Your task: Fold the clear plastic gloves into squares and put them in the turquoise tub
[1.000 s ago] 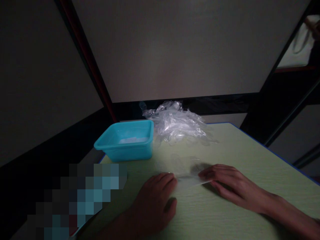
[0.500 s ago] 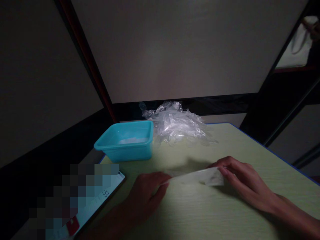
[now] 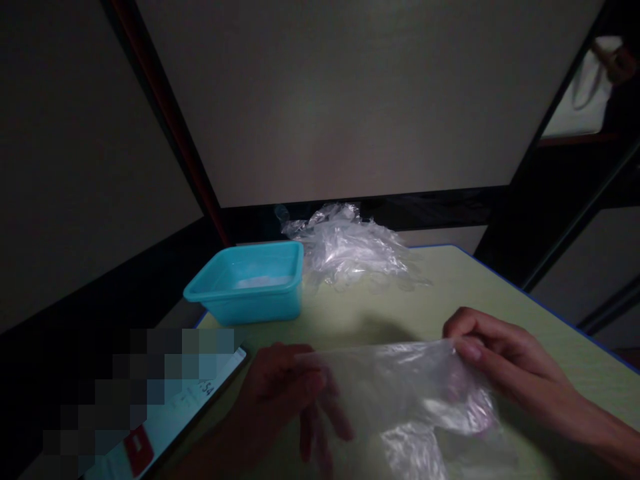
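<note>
A clear disposable plastic glove (image 3: 400,380) is stretched between my two hands above the table, its straight upper edge running nearly level. My left hand (image 3: 285,387) pinches the left end of that edge; some of its fingers show through the thin film behind. At the right end, my right hand (image 3: 500,360) grips the edge between thumb and bent fingers. The lower part of the glove hangs crinkled and shiny, and the frame's bottom cuts it off. Beyond my hands lies a loose heap of clear plastic gloves (image 3: 350,247).
A turquoise plastic basin (image 3: 265,303) with something whitish inside stands left of the heap. At the lower left lies a phone (image 3: 170,423) with a lit screen, partly blurred out. The pale table (image 3: 430,293) has a blue edge. Behind it rises a panelled wall (image 3: 325,100).
The plastic glove has turned from nearly edge-on to face me, spreading and hanging lower. My left hand has shifted left, my right hand slightly right. Basin and heap stay put.
</note>
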Motion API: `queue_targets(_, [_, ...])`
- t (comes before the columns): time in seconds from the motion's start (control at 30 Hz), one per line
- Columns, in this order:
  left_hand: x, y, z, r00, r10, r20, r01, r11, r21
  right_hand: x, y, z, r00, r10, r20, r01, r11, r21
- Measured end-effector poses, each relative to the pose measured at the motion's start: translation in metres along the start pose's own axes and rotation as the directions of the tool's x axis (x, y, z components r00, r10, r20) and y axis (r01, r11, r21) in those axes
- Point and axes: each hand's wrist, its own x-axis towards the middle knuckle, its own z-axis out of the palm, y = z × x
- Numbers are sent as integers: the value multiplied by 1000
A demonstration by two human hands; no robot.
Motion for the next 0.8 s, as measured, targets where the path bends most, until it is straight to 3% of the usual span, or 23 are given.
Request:
queue_targets(0.13, [18, -12, -6, 981, -88, -172, 89, 996, 0, 9, 17, 4, 966, 236, 109, -249, 959, 132])
queue_targets(0.23, [35, -25, -11, 937, -163, -310, 201, 975, 95, 17, 34, 6, 934, 330, 134, -343, 936, 83])
queue_targets(0.37, [46, -35, -13, 916, -187, -355, 251, 957, 143, 26, 46, 5, 942, 317, 112, -318, 948, -9])
queue_targets(0.6, [41, -33, -13, 935, -206, -288, 271, 939, 210, 31, 51, 1, 977, 212, 33, -204, 965, -165])
queue_targets(0.8, [38, -37, -17, 940, -215, -265, 284, 924, 256, 31, 53, 1, 982, 186, 41, -173, 961, -215])
